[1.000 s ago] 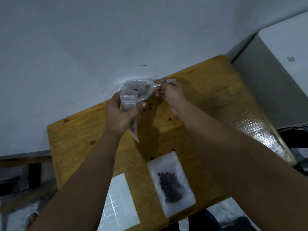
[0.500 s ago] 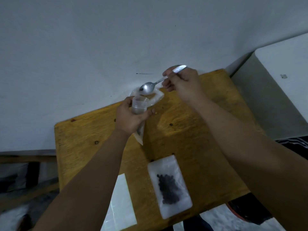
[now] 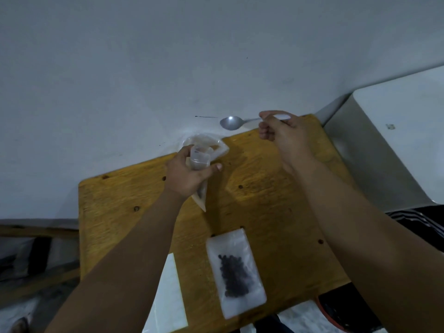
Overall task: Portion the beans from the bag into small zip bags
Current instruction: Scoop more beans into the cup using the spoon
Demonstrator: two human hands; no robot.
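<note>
Now right hand, pinching metal spoon, lifted up-right of centre frame, clear of clear bean bag; bowl looks empty. Left hand grips small zip bag open, frame centre. Likely 1 scoop delivered; 1 filled bag on yellow wooden worktop.

Left hand hides the small zip bag's middle (contents unclear).

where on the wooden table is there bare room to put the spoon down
Bare wood lies between the filled clear zip bag of dark beans and the right hand, along the yellow wooden table's right side. The far edge, by the crumpled clear plastic bag, is crowded.
</note>
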